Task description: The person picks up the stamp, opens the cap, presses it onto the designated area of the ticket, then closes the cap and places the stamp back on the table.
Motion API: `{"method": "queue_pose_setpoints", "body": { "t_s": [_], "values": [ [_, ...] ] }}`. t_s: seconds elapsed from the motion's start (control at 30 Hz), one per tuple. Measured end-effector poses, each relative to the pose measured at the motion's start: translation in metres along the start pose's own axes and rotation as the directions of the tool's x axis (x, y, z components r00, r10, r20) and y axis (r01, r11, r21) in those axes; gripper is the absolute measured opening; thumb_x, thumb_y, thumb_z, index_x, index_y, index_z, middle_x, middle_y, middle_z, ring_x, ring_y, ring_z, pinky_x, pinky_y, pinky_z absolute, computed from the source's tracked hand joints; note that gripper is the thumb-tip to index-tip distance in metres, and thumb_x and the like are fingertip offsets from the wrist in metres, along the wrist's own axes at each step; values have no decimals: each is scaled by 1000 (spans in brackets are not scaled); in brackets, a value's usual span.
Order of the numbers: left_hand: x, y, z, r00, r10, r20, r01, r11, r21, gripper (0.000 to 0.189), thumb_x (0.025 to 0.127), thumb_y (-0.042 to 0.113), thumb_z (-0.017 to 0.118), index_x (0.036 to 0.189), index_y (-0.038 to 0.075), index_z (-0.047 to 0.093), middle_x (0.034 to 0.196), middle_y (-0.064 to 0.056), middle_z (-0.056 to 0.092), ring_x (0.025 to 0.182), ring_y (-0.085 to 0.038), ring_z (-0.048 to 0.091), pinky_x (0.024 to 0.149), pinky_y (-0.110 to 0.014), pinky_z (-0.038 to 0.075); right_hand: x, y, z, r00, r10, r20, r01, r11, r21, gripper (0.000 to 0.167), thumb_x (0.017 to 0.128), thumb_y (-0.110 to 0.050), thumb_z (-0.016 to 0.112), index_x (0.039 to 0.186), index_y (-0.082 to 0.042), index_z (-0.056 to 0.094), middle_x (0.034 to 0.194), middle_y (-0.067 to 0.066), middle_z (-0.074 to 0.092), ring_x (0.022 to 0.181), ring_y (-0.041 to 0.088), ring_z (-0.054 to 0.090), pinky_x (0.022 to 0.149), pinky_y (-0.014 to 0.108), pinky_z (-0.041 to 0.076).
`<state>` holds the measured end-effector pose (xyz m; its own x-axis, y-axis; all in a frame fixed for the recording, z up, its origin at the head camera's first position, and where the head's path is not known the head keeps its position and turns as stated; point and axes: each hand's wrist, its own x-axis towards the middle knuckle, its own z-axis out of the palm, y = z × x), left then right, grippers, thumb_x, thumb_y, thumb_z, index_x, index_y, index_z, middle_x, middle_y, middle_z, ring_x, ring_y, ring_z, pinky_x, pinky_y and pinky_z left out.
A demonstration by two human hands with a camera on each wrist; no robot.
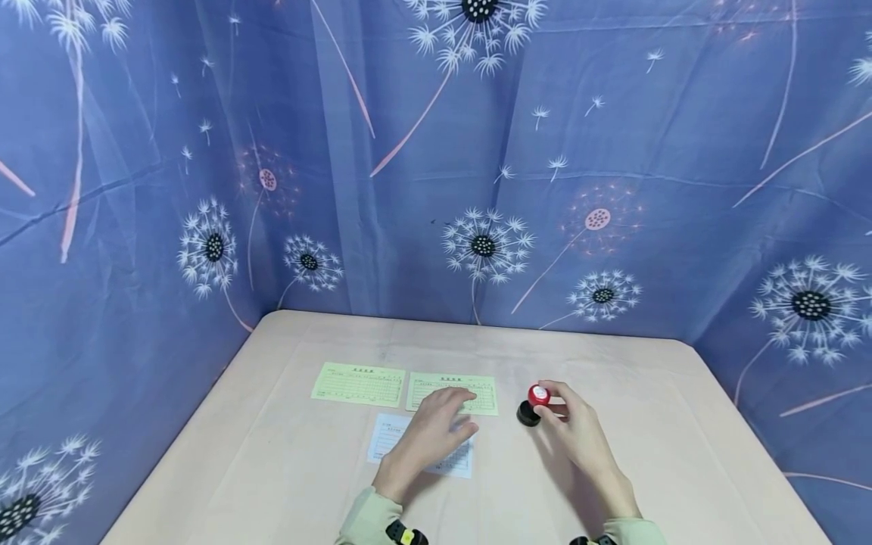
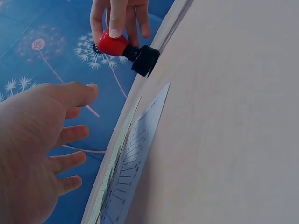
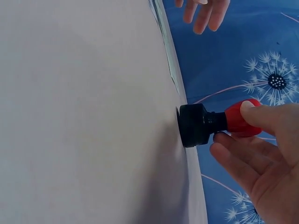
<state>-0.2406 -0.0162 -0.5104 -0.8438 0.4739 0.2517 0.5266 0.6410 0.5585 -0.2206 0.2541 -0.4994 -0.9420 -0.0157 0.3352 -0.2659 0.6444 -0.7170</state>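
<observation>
My right hand [image 1: 579, 437] pinches the red knob of a round stamp [image 1: 539, 396] between thumb and fingers. The stamp's black base [image 3: 192, 125] stands close over the table, right of the paper slips. In the left wrist view, a short black neck joins the red knob [image 2: 112, 43] to that base. My left hand [image 1: 431, 430] holds nothing, its fingers spread and relaxed above the slips. It hides part of a pale blue printed slip [image 1: 386, 433] and the lower edge of the right green slip [image 1: 485, 392].
A second green printed slip [image 1: 359, 384] lies to the left of the first, both behind the blue one. A pale cloth covers the table [image 1: 272, 454]. Blue dandelion-patterned curtains [image 1: 409, 189] hang behind it and along both sides.
</observation>
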Motion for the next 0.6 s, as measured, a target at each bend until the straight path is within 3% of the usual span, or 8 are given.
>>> {"method": "queue_pose_setpoints", "body": {
  "t_s": [0.6],
  "values": [
    [3, 5, 4, 1000, 9, 13, -10, 1000, 4, 48, 98, 34, 61, 142, 18, 52, 146, -1, 53, 139, -24, 45, 120, -47, 32, -1, -8, -3, 1000, 7, 13, -8, 996, 85, 35, 91, -12, 72, 125, -11, 61, 119, 10, 70, 95, 20, 73, 83, 22, 59]
  ]
}}
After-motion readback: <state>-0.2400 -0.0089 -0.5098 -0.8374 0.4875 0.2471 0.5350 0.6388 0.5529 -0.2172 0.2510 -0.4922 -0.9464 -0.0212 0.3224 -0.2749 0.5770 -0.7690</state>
